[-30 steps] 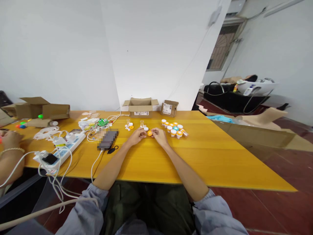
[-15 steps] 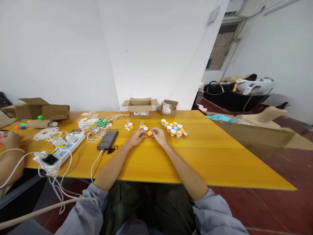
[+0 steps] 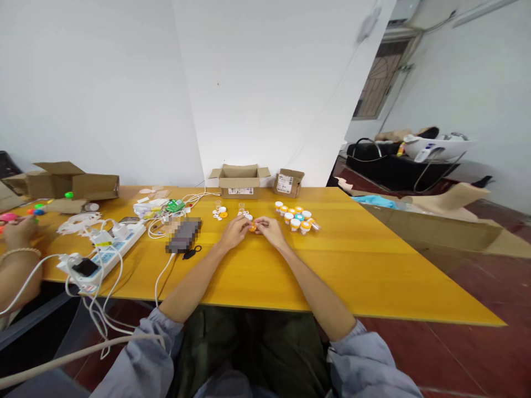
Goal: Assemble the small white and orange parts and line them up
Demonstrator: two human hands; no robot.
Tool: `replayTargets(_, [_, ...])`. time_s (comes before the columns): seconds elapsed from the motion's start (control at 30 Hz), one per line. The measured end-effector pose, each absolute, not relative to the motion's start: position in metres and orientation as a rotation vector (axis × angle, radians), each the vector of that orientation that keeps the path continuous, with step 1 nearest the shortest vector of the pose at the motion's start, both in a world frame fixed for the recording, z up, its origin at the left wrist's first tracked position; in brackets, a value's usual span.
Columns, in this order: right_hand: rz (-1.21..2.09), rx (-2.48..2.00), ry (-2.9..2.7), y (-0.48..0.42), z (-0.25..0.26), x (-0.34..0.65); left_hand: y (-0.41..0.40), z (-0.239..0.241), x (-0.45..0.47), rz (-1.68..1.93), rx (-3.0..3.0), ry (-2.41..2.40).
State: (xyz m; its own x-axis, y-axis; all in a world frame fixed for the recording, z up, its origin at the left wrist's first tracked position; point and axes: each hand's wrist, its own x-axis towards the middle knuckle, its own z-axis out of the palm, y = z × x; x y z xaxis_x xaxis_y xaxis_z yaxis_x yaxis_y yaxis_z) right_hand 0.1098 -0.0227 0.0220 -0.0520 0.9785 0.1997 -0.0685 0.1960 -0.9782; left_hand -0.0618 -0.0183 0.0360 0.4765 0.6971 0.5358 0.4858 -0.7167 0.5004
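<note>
An orange round lid is pinched between the fingertips of both hands, just above the table. My left hand closes on it from the left. From the right, my right hand grips it with thumb and fingers, which partly cover the lid. Right behind the fingers lie a white lid and a clear cup. Farther left stands another clear cup beside small white pieces and an orange lid. Several small jars with white, orange and teal lids are grouped to the right.
Two cardboard boxes, a wide open one and a smaller one, stand by the wall. To the left are a dark pixelated device, a power strip with cables, and another person's hand by coloured balls.
My left hand has moved right and its fingertips have come onto the orange lid, which was in my right hand alone. The lid now looks tilted and more covered.
</note>
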Motion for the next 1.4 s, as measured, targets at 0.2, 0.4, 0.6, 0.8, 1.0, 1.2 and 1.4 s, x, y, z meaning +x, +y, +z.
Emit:
replayTargets(0.2, [1.170,-0.956,-1.297,-0.0190,0.0181,0.1114,-0.0205,0.0396,-0.0616,1.108,2.449,0.994])
replayTargets(0.4, [1.198,-0.937,-1.299,-0.0171,0.0161,0.1140,-0.0192,0.0385,-0.0615,1.147,2.425,0.967])
replayTargets(0.6, [1.215,-0.909,-1.315,-0.0173,0.0169,0.1147,-0.0153,0.0343,-0.0630,1.167,2.370,0.984])
replayTargets(0.8, [1.227,-0.897,-1.309,-0.0162,0.0164,0.1152,-0.0148,0.0332,-0.0619,1.181,2.349,0.972])
replayTargets(1.0, [1.238,-0.885,-1.311,-0.0153,0.0150,0.1148,-0.0180,0.0352,-0.0607,1.152,2.374,0.995])
replayTargets(1.2, [1.222,-0.875,-1.359,-0.0139,0.0130,0.1154,-0.0193,0.0358,-0.0606,1.148,2.404,1.017])
replayTargets(1.4, [1.196,-0.848,-1.430,-0.0147,0.0128,0.1154,-0.0198,0.0352,-0.0608,1.106,2.410,1.065])
